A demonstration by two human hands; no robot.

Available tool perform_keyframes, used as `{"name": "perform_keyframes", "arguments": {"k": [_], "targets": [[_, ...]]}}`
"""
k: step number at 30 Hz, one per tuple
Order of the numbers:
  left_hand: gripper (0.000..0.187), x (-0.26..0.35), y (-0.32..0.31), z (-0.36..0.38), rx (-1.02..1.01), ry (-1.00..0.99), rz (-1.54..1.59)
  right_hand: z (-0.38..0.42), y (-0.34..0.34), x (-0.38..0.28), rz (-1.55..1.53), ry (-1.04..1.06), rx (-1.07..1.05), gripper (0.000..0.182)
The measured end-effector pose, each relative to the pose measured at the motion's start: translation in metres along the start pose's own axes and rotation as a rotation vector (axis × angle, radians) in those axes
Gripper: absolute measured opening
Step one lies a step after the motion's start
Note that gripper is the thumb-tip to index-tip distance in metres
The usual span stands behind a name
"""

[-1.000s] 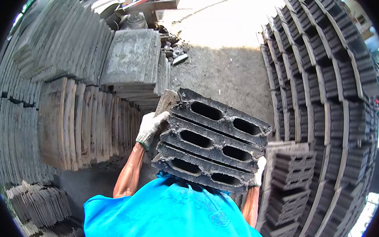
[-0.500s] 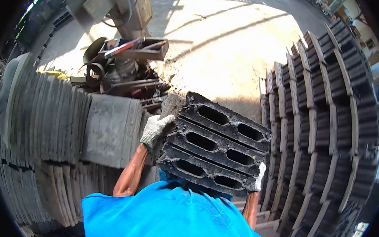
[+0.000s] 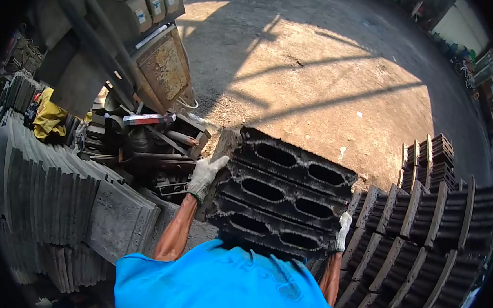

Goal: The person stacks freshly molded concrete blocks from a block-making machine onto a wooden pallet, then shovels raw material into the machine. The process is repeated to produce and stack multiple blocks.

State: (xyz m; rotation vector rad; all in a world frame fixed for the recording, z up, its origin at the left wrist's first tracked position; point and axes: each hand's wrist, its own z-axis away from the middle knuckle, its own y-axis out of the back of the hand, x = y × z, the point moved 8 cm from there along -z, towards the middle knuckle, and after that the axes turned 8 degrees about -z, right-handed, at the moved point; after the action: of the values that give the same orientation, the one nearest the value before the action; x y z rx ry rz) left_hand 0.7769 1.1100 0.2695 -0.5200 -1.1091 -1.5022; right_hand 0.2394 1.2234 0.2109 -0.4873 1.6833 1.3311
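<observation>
Three dark hollow concrete blocks (image 3: 262, 190), each with two oval holes, lie side by side in front of my chest. Beneath them is a pallet board (image 3: 227, 144), whose left end sticks out past the blocks. My left hand (image 3: 204, 177), in a whitish knit glove, grips the board's left end with the thumb on top. At the opposite end my gloved right hand (image 3: 342, 232) holds the board's edge, its fingers partly hidden by the blocks. The load is carried clear of the ground, close to my blue shirt (image 3: 233, 286).
Stacked thin boards (image 3: 47, 181) stand on the left. Behind them are a rusty machine (image 3: 164, 67), scrap parts and a yellow cloth (image 3: 50, 115). Rows of dark blocks on boards (image 3: 410, 243) rise on the right. Sunlit ground (image 3: 340, 97) stretches ahead.
My view has shifted, bringing more of the machine and the ground ahead into sight. The block rows on the right now appear lower. Both hands keep hold of the loaded board.
</observation>
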Motion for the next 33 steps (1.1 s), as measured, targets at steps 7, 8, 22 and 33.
{"name": "perform_keyframes", "arguments": {"k": [7,8,22,33], "targets": [[0.038,0.23,-0.054,-0.404,0.199,0.049,0.007,-0.541,-0.205,-0.118,-0.084,-0.054,-0.311,0.03],[0.037,0.286,-0.072,-0.509,0.182,0.109,0.073,-0.655,-0.243,-0.175,-0.206,-0.001,-0.305,0.03],[0.035,0.408,-0.126,-0.686,0.283,0.177,0.261,-0.942,-0.344,-0.24,-0.302,-0.023,-0.454,0.037],[0.035,0.584,0.008,-1.125,0.418,0.248,0.192,-1.338,-0.701,-0.377,-0.199,0.094,-0.5,0.022]]}}
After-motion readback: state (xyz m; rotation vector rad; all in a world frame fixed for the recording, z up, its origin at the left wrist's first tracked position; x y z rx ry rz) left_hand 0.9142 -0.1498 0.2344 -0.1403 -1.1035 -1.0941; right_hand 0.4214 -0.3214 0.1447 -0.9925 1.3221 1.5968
